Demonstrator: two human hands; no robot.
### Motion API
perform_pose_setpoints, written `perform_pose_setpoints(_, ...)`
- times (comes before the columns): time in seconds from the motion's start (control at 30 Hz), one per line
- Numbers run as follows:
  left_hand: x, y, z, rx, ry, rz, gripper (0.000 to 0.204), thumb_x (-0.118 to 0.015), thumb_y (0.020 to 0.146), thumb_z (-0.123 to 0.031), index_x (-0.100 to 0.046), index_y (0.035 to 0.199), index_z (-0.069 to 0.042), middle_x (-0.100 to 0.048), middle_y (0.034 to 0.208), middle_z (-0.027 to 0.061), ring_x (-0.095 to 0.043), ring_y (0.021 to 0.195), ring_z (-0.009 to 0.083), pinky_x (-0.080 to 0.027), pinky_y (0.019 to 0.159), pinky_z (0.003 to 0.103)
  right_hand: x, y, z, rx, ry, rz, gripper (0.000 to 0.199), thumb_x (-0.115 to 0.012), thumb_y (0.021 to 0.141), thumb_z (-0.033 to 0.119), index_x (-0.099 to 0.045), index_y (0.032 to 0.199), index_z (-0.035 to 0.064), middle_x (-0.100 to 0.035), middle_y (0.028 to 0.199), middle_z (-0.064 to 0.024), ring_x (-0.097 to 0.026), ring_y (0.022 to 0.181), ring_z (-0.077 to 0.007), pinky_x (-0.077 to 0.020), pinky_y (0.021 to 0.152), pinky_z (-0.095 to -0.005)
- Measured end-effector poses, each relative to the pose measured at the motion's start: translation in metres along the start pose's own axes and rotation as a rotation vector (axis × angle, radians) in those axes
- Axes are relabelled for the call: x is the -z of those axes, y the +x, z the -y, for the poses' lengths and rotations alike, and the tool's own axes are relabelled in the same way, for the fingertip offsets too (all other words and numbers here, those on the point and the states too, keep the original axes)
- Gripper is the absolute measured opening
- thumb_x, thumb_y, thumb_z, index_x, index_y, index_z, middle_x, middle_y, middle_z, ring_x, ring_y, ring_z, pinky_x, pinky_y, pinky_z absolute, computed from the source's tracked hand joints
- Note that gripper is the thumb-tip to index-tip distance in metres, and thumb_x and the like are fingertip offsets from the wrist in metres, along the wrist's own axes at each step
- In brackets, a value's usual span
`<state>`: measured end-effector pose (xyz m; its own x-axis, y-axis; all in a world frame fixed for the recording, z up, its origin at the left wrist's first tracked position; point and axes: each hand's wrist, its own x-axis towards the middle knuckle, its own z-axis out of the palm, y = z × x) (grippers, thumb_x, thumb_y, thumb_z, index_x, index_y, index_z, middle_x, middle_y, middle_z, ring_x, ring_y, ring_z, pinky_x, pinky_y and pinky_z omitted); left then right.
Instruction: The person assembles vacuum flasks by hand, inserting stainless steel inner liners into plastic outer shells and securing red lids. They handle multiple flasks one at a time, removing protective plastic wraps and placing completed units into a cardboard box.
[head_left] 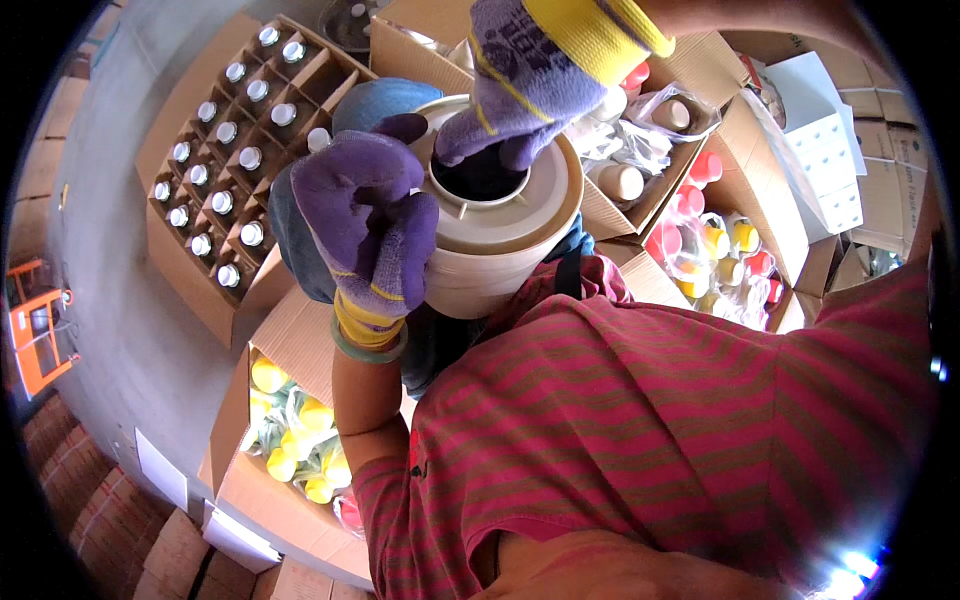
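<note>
A round cream container (pixel 478 275) with a wide stepped top and a ringed opening (pixel 482 178), dark inside, stands upright between my legs. My left hand (pixel 368 215), in a purple glove with a yellow cuff, is beside the container's left rim. Its fingers are curled toward the palm; what they hold, if anything, is hidden. From above comes my right hand (pixel 530 90), gloved alike. Its fingers bend down at the edge of the opening, closed there, and the glove covers whatever they grip.
At the left is a divided carton (pixel 315 75) of white-capped bottles (pixel 250 158). Below it, a carton (pixel 290 505) holds yellow-capped items (pixel 300 440). Cartons at the right hold red-capped, yellow-capped and cream-topped items (pixel 618 180) in plastic. An orange metal frame (pixel 38 345) stands far left.
</note>
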<state>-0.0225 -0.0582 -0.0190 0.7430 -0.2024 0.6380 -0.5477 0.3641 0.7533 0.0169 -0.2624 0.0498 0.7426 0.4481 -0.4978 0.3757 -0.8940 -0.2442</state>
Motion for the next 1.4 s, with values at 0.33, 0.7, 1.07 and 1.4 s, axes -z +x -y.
perform_pose_setpoints(0.33, -0.009, 0.005, 0.014, -0.047, 0.275, -0.006, 0.024, -0.051, 0.078, 0.005, -0.046, 0.1, -0.001, -0.048, 0.089, 0.0094, -0.048, 0.076, 0.0203, -0.044, 0.074, 0.034, 0.0, 0.008, 0.003, -0.083, -0.057, 0.035, 0.03, -0.062, 0.087, 0.037, -0.064, 0.092, 0.0077, -0.063, 0.074, -0.0127, -0.063, 0.069, -0.0232, -0.0476, 0.052, -0.0384)
perform_pose_setpoints(0.7, 0.007, 0.003, 0.004, 0.075, -0.004, 0.051, 0.033, -0.054, 0.077, 0.011, -0.039, 0.101, -0.005, -0.046, 0.092, 0.0051, -0.048, 0.082, 0.0153, -0.044, 0.081, 0.029, 0.029, -0.006, 0.02, 0.445, -0.394, -0.072, 0.026, -0.061, 0.086, 0.035, -0.062, 0.086, 0.009, -0.06, 0.068, -0.0105, -0.061, 0.061, -0.0232, -0.0462, 0.05, -0.0421)
perform_pose_setpoints(1.07, 0.024, 0.001, 0.006, 0.039, -0.157, 0.082, 0.035, -0.051, 0.072, 0.012, -0.04, 0.1, -0.006, -0.045, 0.086, 0.0046, -0.05, 0.083, 0.019, -0.044, 0.094, 0.041, 0.049, 0.032, 0.018, 1.032, -0.645, 0.032, 0.022, -0.054, 0.091, 0.028, -0.049, 0.102, 0.0097, -0.063, 0.071, -0.0111, -0.066, 0.065, -0.0335, -0.0502, 0.048, -0.0418)
perform_pose_setpoints(1.4, 0.002, 0.005, 0.02, 0.087, 0.201, -0.089, 0.018, -0.048, 0.078, 0.007, -0.045, 0.092, -0.004, -0.048, 0.082, 0.0091, -0.05, 0.07, 0.0216, -0.044, 0.068, 0.029, 0.011, 0.005, 0.012, 0.482, 0.112, -0.172, 0.037, -0.047, 0.096, 0.033, -0.051, 0.125, 0.011, -0.063, 0.097, -0.0173, -0.061, 0.086, -0.0331, -0.0479, 0.073, -0.0387)
